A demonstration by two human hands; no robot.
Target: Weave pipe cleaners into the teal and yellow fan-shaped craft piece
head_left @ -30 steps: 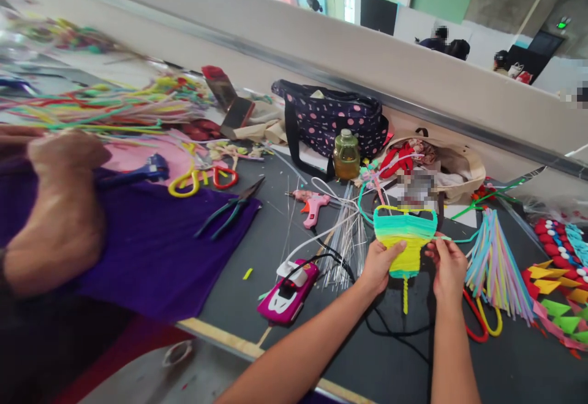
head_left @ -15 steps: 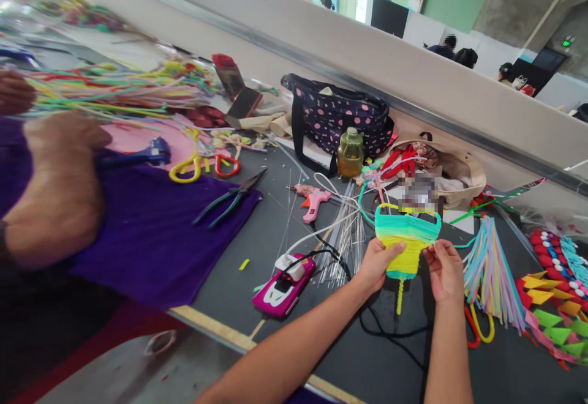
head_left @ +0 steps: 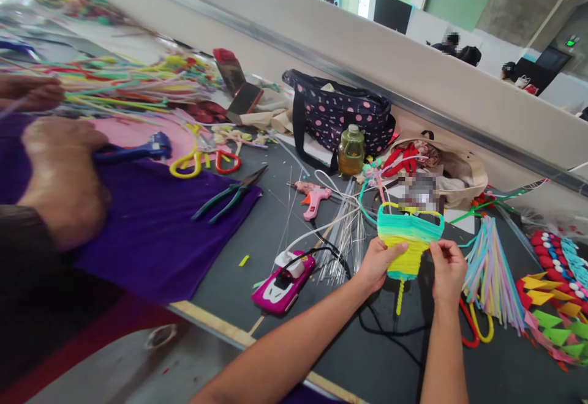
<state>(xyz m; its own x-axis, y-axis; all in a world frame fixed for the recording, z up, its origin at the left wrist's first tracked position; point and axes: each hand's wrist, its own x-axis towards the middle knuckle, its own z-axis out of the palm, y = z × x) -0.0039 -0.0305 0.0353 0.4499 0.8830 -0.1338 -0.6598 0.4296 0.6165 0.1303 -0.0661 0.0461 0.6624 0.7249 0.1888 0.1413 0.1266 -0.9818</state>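
The left hand [head_left: 375, 263] pinches the flat yellow-and-turquoise fuzzy-stem panel [head_left: 414, 250], the right hand [head_left: 446, 264] pinches its right edge, probably for steadiness.

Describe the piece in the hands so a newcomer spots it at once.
Find the dark spotted bag at the back of the table. Nearer, to its right, the left hand grips a flat piece, right hand at its edge. Unlike the pastel bundle farther right, it has teal and yellow bands and a yellow stem.

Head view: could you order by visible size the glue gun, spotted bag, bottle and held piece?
1. Spotted bag
2. Held piece
3. Bottle and glue gun: too alike to rank.
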